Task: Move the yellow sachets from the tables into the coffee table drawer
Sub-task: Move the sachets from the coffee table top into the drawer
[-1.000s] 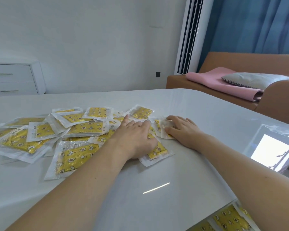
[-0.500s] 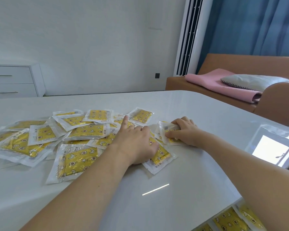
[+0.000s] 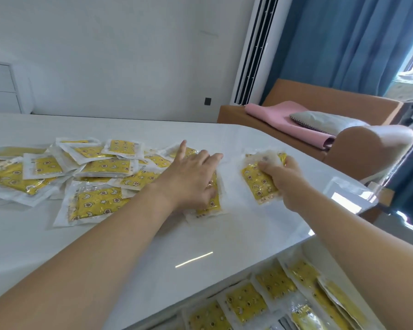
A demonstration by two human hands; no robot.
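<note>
Right hand (image 3: 280, 178) grips sachets (image 3: 260, 177) at centre right; left hand (image 3: 191, 179) lies flat, fingers straight, on the pile (image 3: 100, 167). The drawer (image 3: 279, 303) lies lower right, nearer the right hand

Both arms reach forward; left hand (image 3: 191, 179) lies flat, fingers spread, right hand (image 3: 281, 176) curled in a grip.

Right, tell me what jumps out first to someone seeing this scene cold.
A heap of yellow sachets sprawls over the left half of the white table. The right hand holds a small bunch of sachets in its grip, lifted off the table, while the left hand lies flat with spread fingers on the heap's right edge. More sachets lie in the open drawer at bottom right.
</note>
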